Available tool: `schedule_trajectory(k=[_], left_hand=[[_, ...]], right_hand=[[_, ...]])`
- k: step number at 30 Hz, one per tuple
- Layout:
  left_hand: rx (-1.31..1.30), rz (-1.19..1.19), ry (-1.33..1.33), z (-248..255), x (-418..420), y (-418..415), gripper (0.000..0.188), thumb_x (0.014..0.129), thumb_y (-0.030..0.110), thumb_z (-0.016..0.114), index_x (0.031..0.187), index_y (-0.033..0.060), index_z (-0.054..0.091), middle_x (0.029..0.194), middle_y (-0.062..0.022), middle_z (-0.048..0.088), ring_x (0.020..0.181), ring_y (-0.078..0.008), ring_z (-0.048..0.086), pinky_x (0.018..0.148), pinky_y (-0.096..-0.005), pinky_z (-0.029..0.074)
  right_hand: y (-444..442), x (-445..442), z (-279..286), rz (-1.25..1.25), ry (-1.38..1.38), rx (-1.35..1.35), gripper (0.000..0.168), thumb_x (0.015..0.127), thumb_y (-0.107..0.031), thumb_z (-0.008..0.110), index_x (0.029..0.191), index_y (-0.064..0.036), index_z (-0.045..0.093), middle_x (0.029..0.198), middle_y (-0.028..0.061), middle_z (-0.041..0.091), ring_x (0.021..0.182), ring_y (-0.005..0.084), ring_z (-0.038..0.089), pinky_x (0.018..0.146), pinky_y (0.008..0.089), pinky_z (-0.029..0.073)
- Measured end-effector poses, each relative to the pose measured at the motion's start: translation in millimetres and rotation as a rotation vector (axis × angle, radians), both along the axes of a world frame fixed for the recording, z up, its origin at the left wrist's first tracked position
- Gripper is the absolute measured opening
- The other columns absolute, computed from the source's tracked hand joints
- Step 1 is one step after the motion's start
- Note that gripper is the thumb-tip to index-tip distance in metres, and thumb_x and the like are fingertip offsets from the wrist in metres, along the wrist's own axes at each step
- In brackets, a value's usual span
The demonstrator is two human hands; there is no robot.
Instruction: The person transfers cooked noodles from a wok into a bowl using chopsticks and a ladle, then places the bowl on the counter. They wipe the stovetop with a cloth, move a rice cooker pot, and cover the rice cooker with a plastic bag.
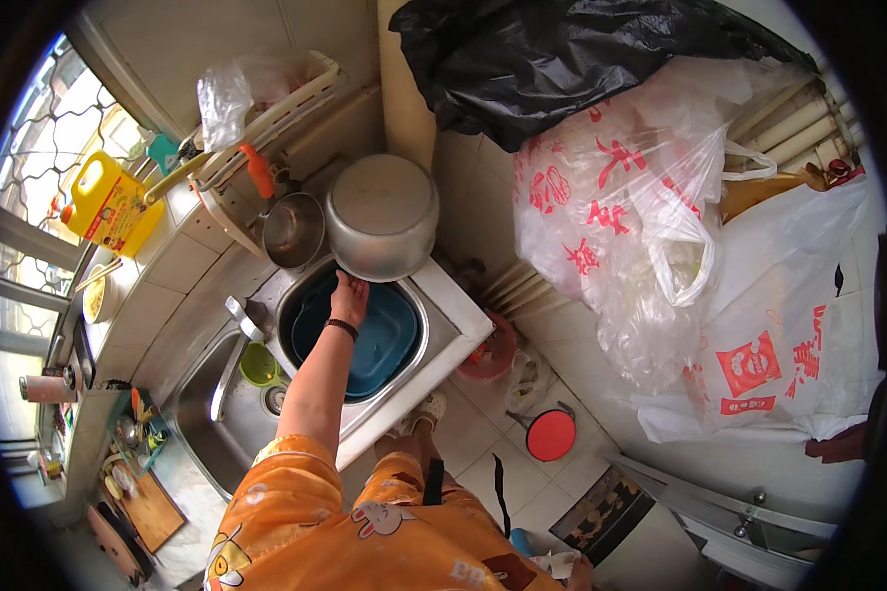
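My left hand, with a dark beaded bracelet at the wrist, reaches over the right sink basin. Its fingers meet the lower rim of a large metal pot that stands bottom up at the basin's back edge. Whether they grip the rim is hard to see. Under the hand, a blue plastic basin fills most of the steel sink bowl. What seems to be my right hand is partly visible at the bottom edge, beside some whitish material; its grip is unclear.
A small saucepan stands left of the pot. The faucet and a green strainer are by the left bowl. A yellow jug stands on the sill. Plastic bags hang at right. A red round stool is on the floor.
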State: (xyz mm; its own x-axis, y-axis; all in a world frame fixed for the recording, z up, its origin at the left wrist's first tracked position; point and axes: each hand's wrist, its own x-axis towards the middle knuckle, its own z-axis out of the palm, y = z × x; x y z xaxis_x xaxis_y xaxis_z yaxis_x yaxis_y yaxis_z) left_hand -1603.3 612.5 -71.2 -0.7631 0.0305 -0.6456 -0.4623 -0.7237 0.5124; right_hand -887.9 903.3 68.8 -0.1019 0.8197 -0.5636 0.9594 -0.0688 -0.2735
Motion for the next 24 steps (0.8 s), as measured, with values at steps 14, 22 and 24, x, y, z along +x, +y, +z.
schedule_trajectory(k=[14,22,24], left_hand=[[0.302,0.157,0.112,46.9,-12.1,35.2,0.036,0.098,0.029,0.042,0.120,0.0020,0.049,0.128,-0.0054,0.051,0.117,-0.0201,0.047,0.106,-0.0352,0.033],[0.281,-0.259,0.191,55.4,61.2,-6.6,0.037,0.097,0.029,0.043,0.121,0.0015,0.049,0.127,-0.0074,0.053,0.119,-0.0203,0.047,0.106,-0.0363,0.032],[0.239,-0.350,0.146,82.0,91.0,-26.0,0.037,0.098,0.029,0.041,0.123,0.0024,0.048,0.128,-0.0087,0.052,0.120,-0.0209,0.047,0.107,-0.0361,0.032]], right_hand=[[-150.9,22.3,-24.0,-0.081,-0.050,-0.147,0.033,0.086,-0.013,0.044,0.110,0.003,0.060,0.105,0.0250,0.062,0.098,0.0353,0.060,0.085,0.0368,0.045],[-292.1,100.7,-11.5,-0.282,-0.092,-0.152,0.032,0.086,-0.013,0.044,0.109,0.003,0.060,0.104,0.0250,0.062,0.098,0.0350,0.060,0.084,0.0368,0.045],[-333.1,121.5,-14.8,-0.301,-0.097,-0.162,0.032,0.086,-0.013,0.044,0.109,0.003,0.061,0.103,0.0249,0.062,0.097,0.0350,0.060,0.084,0.0368,0.046]])
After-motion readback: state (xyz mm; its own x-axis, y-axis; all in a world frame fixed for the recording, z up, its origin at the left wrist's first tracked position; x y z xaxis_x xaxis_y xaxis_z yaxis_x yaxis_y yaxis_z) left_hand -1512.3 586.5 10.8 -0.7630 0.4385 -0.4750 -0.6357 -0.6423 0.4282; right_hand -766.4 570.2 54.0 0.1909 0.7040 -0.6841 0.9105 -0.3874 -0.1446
